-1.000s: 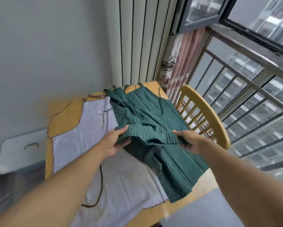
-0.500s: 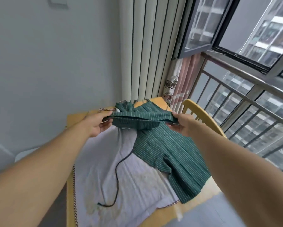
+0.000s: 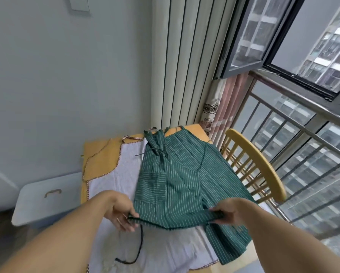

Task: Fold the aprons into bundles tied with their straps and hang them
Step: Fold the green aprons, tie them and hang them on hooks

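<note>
A: Quick pass. What did the hands have?

B: Both held the green striped apron. Left hand had its fingers curled round the near hem at the left corner, thumb on top. Right hand pinched the same hem at the right corner, fingers bent over the fabric. The hem ran taut between the two sets of fingertips, lifted just off the cloth under it.

A: Where was the apron from the fingers?

B: It spread away from the fingertips across the yellow table, bib end far from them, near the wall. Its neck straps were knotted at that far end. One flap hung past the right fingers, over the near right part of the table.

A: Second apron?

B: A white apron with red checked trim lay flat under the green one, showing left of the left fingers and below both hands. A dark strap curled on it just below the left fingers.

A: Any text, brands, labels?

B: None readable. The green fabric had thin white stripes and a patch pocket just beyond the left fingers, no tag seen.

A: Surroundings?

B: A yellow wooden chair right of the right fingers, beside the table. A pale bin lid with a handle left of the left hand. Patterned curtain, window and railing beyond the chair.
</note>
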A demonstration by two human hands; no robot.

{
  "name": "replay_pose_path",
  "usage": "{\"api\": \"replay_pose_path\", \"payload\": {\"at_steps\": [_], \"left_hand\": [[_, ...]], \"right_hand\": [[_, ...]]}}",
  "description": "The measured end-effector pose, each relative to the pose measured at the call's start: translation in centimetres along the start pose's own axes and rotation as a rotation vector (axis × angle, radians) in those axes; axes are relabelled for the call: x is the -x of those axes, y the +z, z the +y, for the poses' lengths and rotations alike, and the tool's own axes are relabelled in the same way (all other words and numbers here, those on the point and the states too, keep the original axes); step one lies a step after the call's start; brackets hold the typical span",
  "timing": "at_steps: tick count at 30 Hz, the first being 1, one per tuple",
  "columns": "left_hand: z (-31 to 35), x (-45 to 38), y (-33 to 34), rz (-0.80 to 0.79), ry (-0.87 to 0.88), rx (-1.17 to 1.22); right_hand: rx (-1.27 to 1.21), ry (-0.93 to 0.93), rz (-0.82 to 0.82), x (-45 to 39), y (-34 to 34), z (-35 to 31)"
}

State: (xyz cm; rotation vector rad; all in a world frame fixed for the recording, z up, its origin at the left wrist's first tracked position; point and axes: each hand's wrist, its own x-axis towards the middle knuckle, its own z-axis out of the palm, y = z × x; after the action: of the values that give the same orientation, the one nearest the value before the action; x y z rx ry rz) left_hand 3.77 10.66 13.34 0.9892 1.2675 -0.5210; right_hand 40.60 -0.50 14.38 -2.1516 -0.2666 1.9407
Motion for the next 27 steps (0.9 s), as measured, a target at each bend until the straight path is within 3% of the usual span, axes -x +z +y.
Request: {"api": "replay_pose_path", "payload": {"at_steps": [4, 9, 11, 13, 17, 22, 24, 27], "left_hand": [[6.8, 3.0, -4.5, 0.185, 0.332, 0.306], [20.8, 15.0, -11.5, 0.606, 1.039, 0.796], [24.6, 21.5, -12.2, 0.708, 1.293, 0.824], [26.5, 25.8, -11.9, 0.71, 1.431, 0.821], [24.9, 26.1, -10.8, 0.716, 1.355, 0.78], [19.3, 21.7, -9.9, 0.72, 1.208, 0.741], [16.6, 19.3, -9.2, 0.664, 1.118, 0.697], [11.7, 14.7, -6.8, 0.446, 0.917, 0.583]], "right_hand": [[-0.046, -0.36, 0.209, 4.2, -0.5, -10.8], [-0.369, -1.125, 0.476, 15.9, -0.7, -26.3], [-0.475, -1.373, 0.499, 21.1, -0.8, -29.3], [-0.547, -1.47, 0.463, 24.1, -1.2, -31.0], [-0.518, -1.371, 0.303, 23.5, -1.3, -31.1], [-0.333, -1.185, 0.404, 17.9, -1.6, -27.5], [-0.261, -1.068, 0.412, 14.6, -1.4, -24.9], [-0.115, -0.82, 0.422, 9.2, -1.2, -20.0]]}}
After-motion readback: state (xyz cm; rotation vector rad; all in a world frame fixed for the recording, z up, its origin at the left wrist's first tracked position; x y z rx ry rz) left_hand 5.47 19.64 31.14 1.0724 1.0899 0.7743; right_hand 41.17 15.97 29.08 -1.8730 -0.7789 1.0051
